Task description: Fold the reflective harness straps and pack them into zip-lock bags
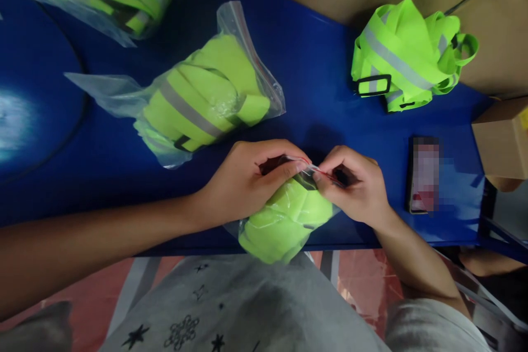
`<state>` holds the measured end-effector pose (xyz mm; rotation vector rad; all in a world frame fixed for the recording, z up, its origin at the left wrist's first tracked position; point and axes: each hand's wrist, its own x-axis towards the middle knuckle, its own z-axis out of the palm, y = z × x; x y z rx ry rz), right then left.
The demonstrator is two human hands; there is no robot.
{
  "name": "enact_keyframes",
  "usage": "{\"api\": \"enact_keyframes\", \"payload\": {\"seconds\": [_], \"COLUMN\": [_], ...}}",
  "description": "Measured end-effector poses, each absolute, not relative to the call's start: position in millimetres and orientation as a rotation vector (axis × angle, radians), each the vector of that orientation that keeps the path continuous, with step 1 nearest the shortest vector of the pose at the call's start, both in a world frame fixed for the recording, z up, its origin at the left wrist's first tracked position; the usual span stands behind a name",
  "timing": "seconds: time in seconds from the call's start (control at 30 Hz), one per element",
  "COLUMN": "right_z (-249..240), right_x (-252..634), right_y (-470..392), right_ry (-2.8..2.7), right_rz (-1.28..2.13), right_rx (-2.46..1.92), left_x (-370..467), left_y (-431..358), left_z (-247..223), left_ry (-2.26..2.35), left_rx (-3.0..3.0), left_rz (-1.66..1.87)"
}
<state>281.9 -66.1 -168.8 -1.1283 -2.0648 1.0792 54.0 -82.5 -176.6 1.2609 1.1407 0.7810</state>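
Two hands of yours, left hand (243,179) and right hand (357,184), pinch the red-edged strip (315,168) of a clear bag (272,239) around a yellow-green bundle (291,212), just below the frame's centre. You seem to be working its mouth, opening or sealing unclear; next probably calls for fingertips aligned along that strip.

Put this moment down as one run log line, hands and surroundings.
left hand: pinching clear bag by edge; right hand: pinching same edge; inside: yellow-green bundle; on blue table: two bagged bundles, loose bundle, phone
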Motion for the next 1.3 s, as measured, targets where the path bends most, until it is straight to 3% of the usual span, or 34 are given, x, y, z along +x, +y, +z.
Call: {"api": "enact_keyframes", "payload": {"seconds": [0.93, 1.3], "right_z": [-175.0, -176.8], "right_x": [296.3, 294.9], "right_y": [-64.5, -63.9], "right_ry": [-2.184, -2.198], "right_rz": [1.152, 0.961], "right_rx": [-0.956, -0.957], "left_x": [47.3, 48.6], "left_y": [-79.6, -80.2], "left_z": [-176.6, -176.5], "left_ry": [1.059, 1.106], "left_rx": [1.294, 1.404], "left_rz": [0.695, 0.797]}}
